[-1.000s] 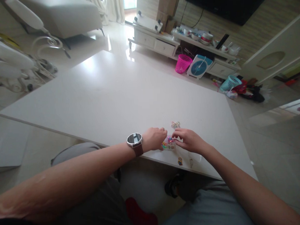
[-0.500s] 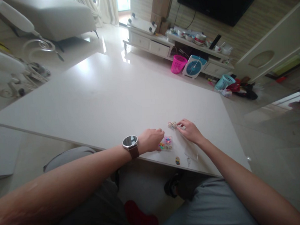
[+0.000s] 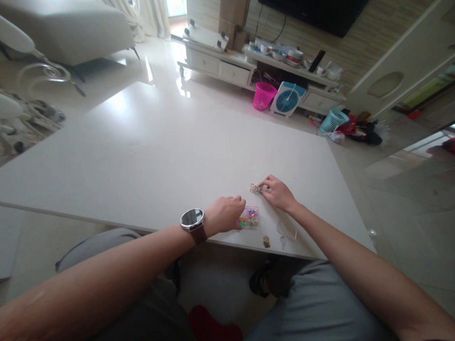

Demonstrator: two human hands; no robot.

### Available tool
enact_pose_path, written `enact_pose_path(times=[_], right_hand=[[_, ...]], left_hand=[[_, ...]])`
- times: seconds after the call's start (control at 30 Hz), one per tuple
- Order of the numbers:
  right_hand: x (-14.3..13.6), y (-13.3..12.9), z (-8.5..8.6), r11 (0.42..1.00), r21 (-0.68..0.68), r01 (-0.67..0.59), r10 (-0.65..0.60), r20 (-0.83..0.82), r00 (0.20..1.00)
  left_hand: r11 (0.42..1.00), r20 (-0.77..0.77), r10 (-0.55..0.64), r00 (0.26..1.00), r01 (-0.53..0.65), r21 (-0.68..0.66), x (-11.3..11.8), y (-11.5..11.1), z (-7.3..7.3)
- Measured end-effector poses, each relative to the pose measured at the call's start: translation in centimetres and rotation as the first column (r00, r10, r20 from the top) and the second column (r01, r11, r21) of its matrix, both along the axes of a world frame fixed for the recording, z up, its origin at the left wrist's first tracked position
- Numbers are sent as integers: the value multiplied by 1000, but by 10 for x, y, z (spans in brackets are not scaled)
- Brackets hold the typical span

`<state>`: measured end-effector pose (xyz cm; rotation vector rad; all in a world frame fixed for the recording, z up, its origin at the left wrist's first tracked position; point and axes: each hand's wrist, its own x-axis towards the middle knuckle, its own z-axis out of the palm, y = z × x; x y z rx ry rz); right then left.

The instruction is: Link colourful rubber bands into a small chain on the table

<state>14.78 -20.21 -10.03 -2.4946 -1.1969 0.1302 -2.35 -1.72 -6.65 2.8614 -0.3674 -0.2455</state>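
A small clear compartment box (image 3: 255, 222) lies near the table's front edge, with colourful bits and pale pieces in its sections. Around its left side curl the thumb and fingers of my left hand (image 3: 225, 214), which wears a watch. Beyond the box is a little pile of shiny, ring-like pieces (image 3: 254, 189). My right hand (image 3: 278, 192) pinches at the right side of this pile; the exact piece between its fingertips is too small to tell. Closer to me lie a yellow and blue cartoon figure (image 3: 266, 241) and a small pale key-shaped piece (image 3: 283, 242).
A clear flat plastic piece, perhaps a lid (image 3: 286, 231), lies under my right forearm on the white table (image 3: 196, 146). Past the table stand a pink basket (image 3: 264, 95), a blue and white fan (image 3: 287, 98) and a low cabinet (image 3: 234, 73). A white chair is at left.
The fingertips of my right hand have closed in on the shiny pile. My left hand stays at the box. The whole view has shifted slightly.
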Motion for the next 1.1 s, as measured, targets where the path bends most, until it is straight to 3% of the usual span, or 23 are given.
enact_pose_path(times=[0.23, 0.4, 0.5, 0.67, 0.9, 1.1], right_hand=[[0, 6, 4, 1000, 3, 31, -31, 25, 999], [-5, 3, 26, 1000, 23, -2, 2, -14, 1000], [-23, 3, 42, 992, 56, -114, 121, -157, 980], [-55, 2, 49, 925, 1, -379, 329, -501, 800], [-58, 1, 41, 924, -63, -377, 318, -420, 850], [-58, 3, 47, 886, -45, -461, 405, -404, 820]], left_hand=[[1000, -14, -7, 1000, 7, 3, -1, 0, 0], [1000, -17, 4, 1000, -4, 0, -1, 0, 2], [1000, -23, 8, 1000, -8, 1, 0, 0, 2], [1000, -17, 5, 1000, -5, -8, 2, 1, 0], [1000, -24, 7, 1000, -7, -14, 2, 1, -2], [1000, -35, 6, 999, -7, -13, 2, 1, -2]])
